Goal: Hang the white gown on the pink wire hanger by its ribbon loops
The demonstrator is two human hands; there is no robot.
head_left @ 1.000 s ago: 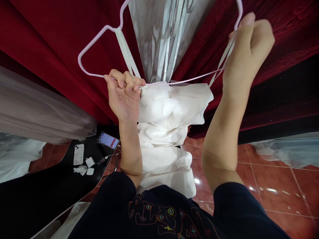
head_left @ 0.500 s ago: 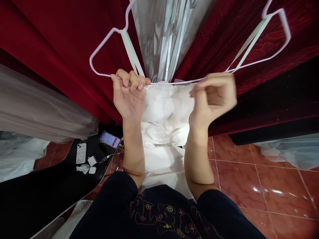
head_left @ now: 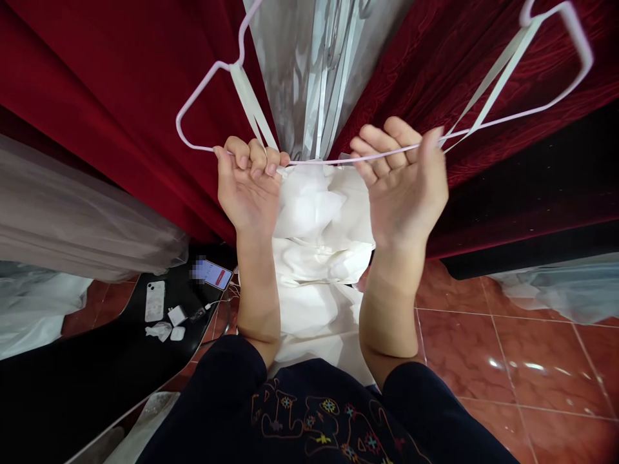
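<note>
A white garment (head_left: pixel 314 258) hangs by two pale straps from a thin white wire hanger (head_left: pixel 203 84) held up in front of me. My left hand (head_left: pixel 246 190) is closed in a fist around the hanger's bottom bar and the top of the garment. My right hand (head_left: pixel 401 183) has its fingers curled over the same bottom bar further right, close to the right strap (head_left: pixel 498 71). The left strap (head_left: pixel 246 103) runs up to the hanger's left shoulder. The hook of the hanger is out of view at the top.
Dark red velvet cloth (head_left: pixel 97 96) and a clear plastic cover (head_left: pixel 319 71) hang behind. A black table (head_left: pixel 87 361) at the lower left bears two phones (head_left: pixel 155 300), a charger and earbud case. Pale tulle (head_left: pixel 72 225) lies left, red floor tiles (head_left: pixel 507 348) right.
My right hand came down from the hanger's upper right shoulder, and now its fingers hook over the bottom bar. The hanger's right side swung out to the right. My left hand stayed put.
</note>
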